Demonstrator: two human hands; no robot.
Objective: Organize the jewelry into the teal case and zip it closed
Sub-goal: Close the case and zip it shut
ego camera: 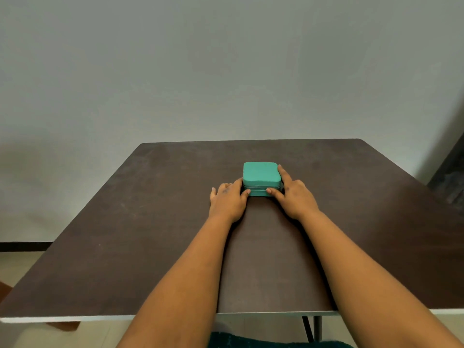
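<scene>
Left hand [227, 200], right hand [294, 197] flanking teal case [261, 175]

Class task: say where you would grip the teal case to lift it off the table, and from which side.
Grip the teal case by its flat left and right walls, from above; it lies flat, lid shut, with a hand already at each side.

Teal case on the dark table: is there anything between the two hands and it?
Nothing visible does. The small square teal case lies closed on the dark brown table, and both hands already touch it: the left hand at its near left corner, the right hand along its right side and front.
</scene>
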